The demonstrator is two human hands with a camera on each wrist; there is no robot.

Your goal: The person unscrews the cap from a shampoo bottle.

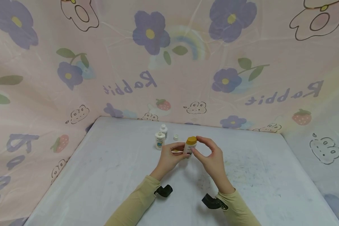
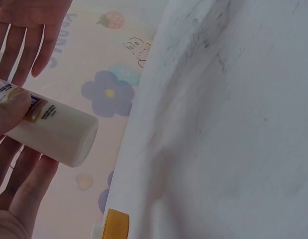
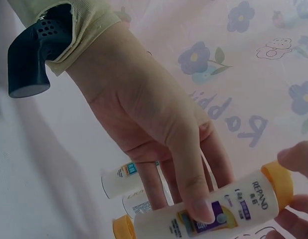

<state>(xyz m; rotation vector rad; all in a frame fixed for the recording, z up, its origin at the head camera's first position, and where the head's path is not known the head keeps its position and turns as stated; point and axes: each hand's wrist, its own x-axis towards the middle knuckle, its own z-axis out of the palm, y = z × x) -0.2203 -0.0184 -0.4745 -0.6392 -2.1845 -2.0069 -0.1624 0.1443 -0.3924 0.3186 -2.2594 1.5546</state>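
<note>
My left hand (image 1: 169, 157) grips the body of a small white bottle (image 3: 246, 201) with a yellow cap (image 1: 191, 140); the thumb lies across its printed label. At the bottle's top, my right hand (image 1: 213, 158) pinches the yellow cap between thumb and fingers. In the left wrist view, the base of the white bottle (image 2: 77, 139) points right and its cap is out of frame. Behind the left hand stand two white bottles, a nearer one (image 1: 159, 141) and a farther one (image 1: 164, 129). A small white cap (image 1: 176, 137) lies beside them.
Another yellow cap (image 2: 116, 224) shows low in the left wrist view, mostly behind the left hand in the head view. A white-covered table (image 1: 115, 175) spreads underneath, with a patterned curtain (image 1: 180, 78) around it. Black wrist devices (image 1: 212, 201) hang below the sleeves.
</note>
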